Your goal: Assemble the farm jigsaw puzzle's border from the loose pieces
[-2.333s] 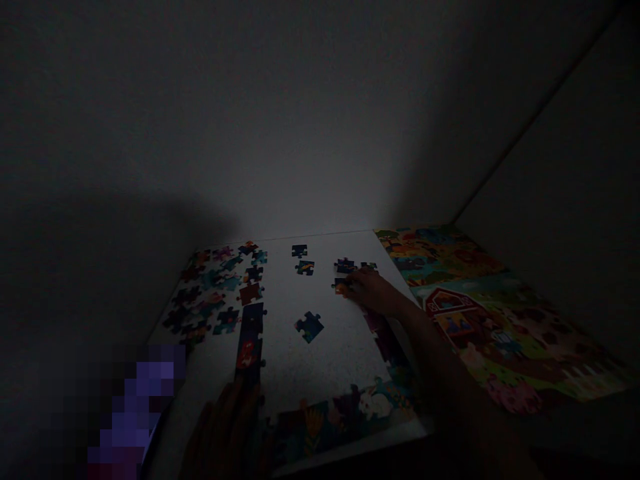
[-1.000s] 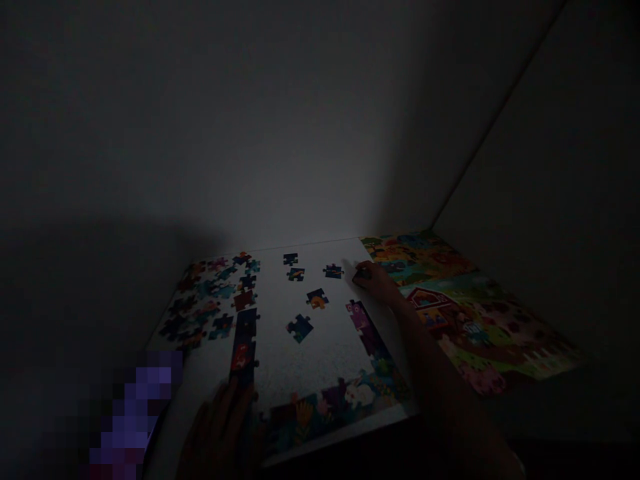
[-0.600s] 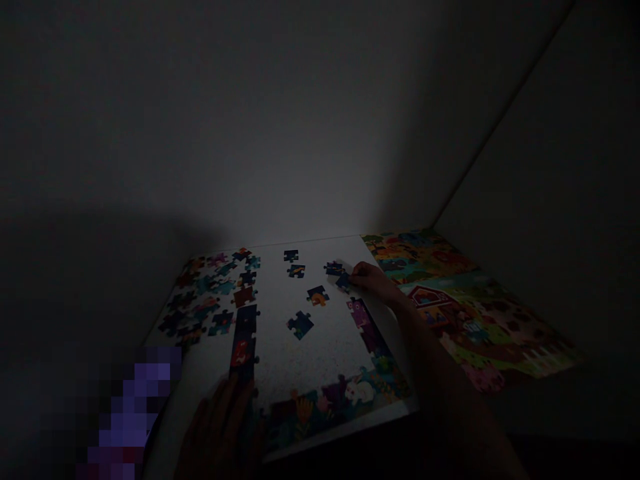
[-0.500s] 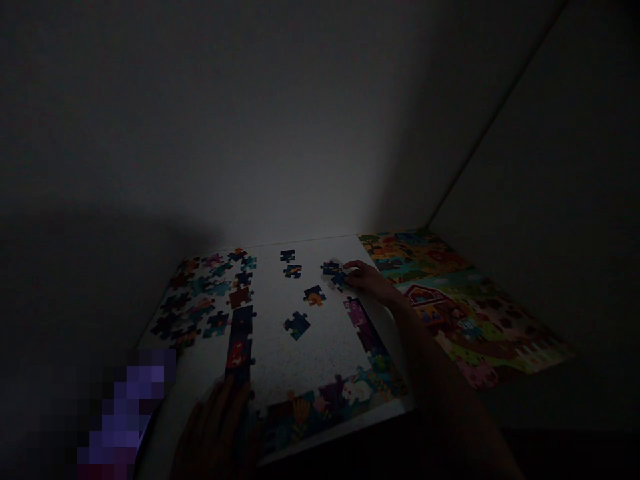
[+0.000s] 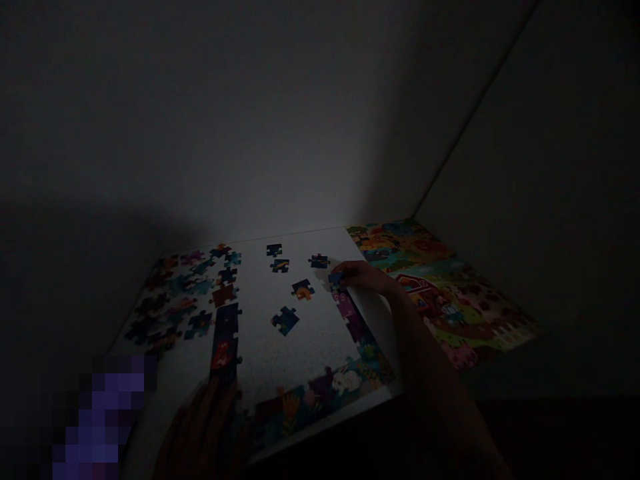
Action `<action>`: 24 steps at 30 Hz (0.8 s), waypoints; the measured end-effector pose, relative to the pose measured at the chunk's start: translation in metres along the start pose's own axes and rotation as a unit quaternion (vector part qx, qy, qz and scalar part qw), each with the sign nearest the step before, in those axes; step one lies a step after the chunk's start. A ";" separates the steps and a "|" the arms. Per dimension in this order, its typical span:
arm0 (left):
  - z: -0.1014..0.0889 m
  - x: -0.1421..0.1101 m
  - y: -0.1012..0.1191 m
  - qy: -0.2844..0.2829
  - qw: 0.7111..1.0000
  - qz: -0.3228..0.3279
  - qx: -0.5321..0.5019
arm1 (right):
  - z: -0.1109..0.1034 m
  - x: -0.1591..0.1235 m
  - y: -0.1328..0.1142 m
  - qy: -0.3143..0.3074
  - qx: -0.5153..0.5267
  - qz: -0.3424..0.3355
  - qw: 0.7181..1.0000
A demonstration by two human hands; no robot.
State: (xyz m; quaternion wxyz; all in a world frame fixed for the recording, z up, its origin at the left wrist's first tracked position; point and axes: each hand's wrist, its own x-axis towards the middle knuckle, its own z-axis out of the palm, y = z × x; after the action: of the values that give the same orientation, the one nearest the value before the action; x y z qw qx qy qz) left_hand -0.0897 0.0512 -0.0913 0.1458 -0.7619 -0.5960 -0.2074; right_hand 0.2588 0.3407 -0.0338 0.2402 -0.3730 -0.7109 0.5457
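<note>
Head cam: R hand (image 5: 367,275) grips pzl pc (image 5: 335,281); L hand (image 5: 196,430) on strip (image 5: 226,333).

White worktop (image 5: 310,347). Held piece (image 5: 335,281): dark blue. Left strip (image 5: 226,327): dark blue, red figure. Right strip (image 5: 349,315): mostly purple. Bottom strip (image 5: 320,395): multicoloured, white rabbit. Middle piece (image 5: 303,291): dark blue, orange curve. Picture sheet (image 5: 465,313): green, red barn, pink pig.

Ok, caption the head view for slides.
Dim light: right hand holding a blue puzzle piece at the far end of the right border, left hand over the left border.
</note>
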 end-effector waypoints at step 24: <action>-0.002 -0.001 -0.008 -0.030 0.999 0.021 0.022 | 0.013 0.004 -0.001 0.093 -0.238 -0.014 0.967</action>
State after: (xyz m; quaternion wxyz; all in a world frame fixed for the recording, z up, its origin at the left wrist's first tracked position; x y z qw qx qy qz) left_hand -0.0974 0.0513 -0.0903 0.1493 -0.7770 -0.5881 -0.1679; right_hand 0.2464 0.3356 -0.0372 0.2175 -0.4586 -0.7999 0.3203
